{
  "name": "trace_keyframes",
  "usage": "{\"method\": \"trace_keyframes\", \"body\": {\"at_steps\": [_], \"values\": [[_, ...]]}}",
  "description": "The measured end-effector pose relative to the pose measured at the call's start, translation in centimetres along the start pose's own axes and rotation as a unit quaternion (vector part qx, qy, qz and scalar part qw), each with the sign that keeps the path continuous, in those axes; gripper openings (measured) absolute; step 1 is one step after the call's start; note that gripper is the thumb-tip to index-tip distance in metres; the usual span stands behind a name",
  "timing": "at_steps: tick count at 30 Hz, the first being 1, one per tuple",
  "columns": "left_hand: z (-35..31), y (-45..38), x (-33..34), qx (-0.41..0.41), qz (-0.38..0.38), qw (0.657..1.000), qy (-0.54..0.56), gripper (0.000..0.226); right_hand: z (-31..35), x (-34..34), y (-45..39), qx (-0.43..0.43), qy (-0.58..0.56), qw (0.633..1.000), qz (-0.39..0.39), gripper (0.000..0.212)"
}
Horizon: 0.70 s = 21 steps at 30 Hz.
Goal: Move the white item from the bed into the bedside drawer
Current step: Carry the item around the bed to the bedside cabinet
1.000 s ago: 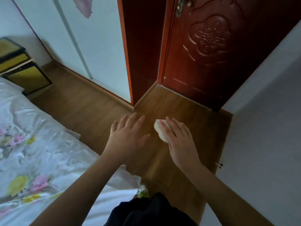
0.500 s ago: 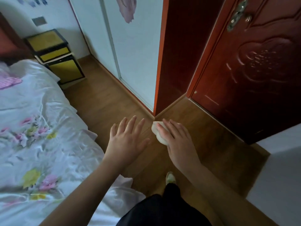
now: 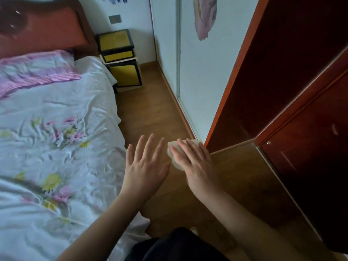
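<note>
My right hand [image 3: 195,162] is held out palm down, gripping the white item [image 3: 172,154], a small rounded pale thing mostly hidden under the fingers. My left hand [image 3: 146,164] hovers beside it with fingers spread and nothing in it. Both hands hang over the wooden floor beside the bed [image 3: 56,138]. The bedside cabinet [image 3: 120,59], yellow with black frames, stands far ahead against the wall next to the headboard; its drawers look closed.
A white wardrobe door [image 3: 194,76] and a dark red wooden door [image 3: 301,110] line the right side. A strip of wooden floor [image 3: 150,110] runs between the bed and the wardrobe toward the cabinet. A pink pillow [image 3: 35,70] lies at the bed's head.
The view has swung left, bringing the headboard, pillow and bedside cabinet more fully into sight. Both hands keep the same pose, the right still holding the white item.
</note>
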<state>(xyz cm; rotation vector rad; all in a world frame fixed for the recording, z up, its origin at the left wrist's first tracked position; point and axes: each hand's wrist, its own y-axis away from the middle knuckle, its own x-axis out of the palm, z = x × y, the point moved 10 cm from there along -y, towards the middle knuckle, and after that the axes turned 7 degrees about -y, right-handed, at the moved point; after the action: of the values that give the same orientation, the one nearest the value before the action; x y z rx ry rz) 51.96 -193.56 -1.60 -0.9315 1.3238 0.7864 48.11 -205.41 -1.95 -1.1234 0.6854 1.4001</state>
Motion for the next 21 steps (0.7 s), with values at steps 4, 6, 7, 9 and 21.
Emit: {"method": "trace_keyframes", "body": {"at_steps": [4, 6, 7, 9, 21], "values": [[4.1, -1.4, 0.1, -0.072, 0.030, 0.997, 0.002, 0.068, 0.9, 1.0, -4.7, -0.037, -0.025, 0.999, -0.012, 0.060], [6.3, -2.0, 0.1, -0.106, 0.038, 0.994, 0.011, 0.068, 1.8, 1.4, -7.3, -0.060, -0.036, 0.997, -0.021, 0.063], [7.4, -2.4, 0.1, -0.119, 0.038, 0.992, 0.015, 0.067, 2.2, 1.8, -8.6, -0.072, -0.039, 0.996, -0.023, 0.066], [9.8, -3.3, 0.3, -0.143, 0.035, 0.989, 0.019, 0.064, 3.0, 2.6, -11.3, -0.092, -0.038, 0.995, -0.018, 0.075], [23.6, -13.7, 1.4, -0.172, 0.038, 0.983, 0.046, 0.068, 4.5, 8.8, -29.3, -0.169, 0.030, 0.984, 0.055, 0.075]]}}
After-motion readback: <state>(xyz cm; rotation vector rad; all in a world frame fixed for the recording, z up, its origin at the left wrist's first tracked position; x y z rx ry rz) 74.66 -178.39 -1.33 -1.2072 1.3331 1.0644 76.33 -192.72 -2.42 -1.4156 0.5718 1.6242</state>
